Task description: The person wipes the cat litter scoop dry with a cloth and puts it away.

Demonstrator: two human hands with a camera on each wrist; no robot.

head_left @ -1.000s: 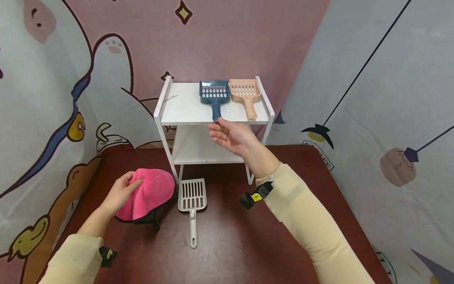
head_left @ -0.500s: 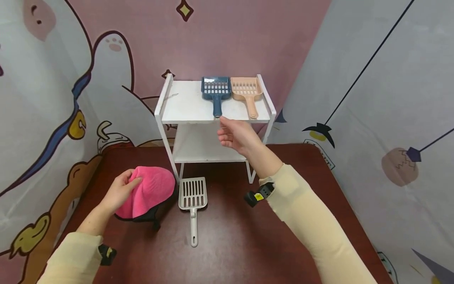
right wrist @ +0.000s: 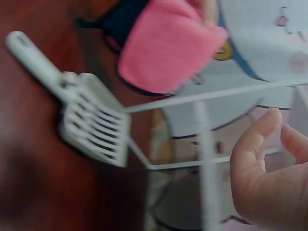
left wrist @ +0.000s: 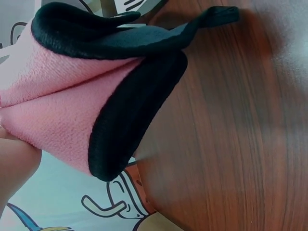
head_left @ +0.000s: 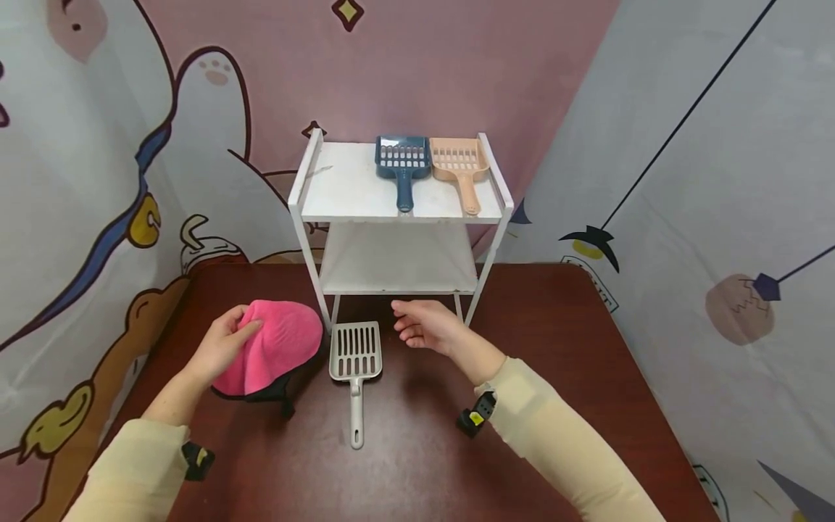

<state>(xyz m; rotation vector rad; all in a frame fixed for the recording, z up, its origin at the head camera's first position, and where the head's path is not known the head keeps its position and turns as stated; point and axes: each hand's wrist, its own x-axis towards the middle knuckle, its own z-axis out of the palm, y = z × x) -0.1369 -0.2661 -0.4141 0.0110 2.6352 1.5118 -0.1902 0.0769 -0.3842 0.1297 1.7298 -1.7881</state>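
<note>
My left hand (head_left: 222,346) pinches a pink plush cloth (head_left: 287,337) and holds it up above the table's left side. In the left wrist view the cloth (left wrist: 57,125) hangs folded, with black edging and a short black loop. My right hand (head_left: 432,330) holds nothing; its fingers are loosely bent, in front of the shelf's lower part. Left of that hand, a light grey slotted litter scoop (head_left: 355,391) lies on the table, its handle toward me. On the shelf's top board sit a dark blue litter scoop (head_left: 404,175) and a peach litter scoop (head_left: 464,178), side by side.
A white two-tier shelf (head_left: 339,196) stands at the back of the dark brown wooden table (head_left: 554,420). Its lower board (head_left: 398,261) lies behind my right hand. Walls with cartoon prints (head_left: 470,65) enclose the table at the back and both sides.
My right hand has drawn back and down from the blue scoop's handle end to a spot low before the shelf. My left hand still holds the cloth in about the same place.
</note>
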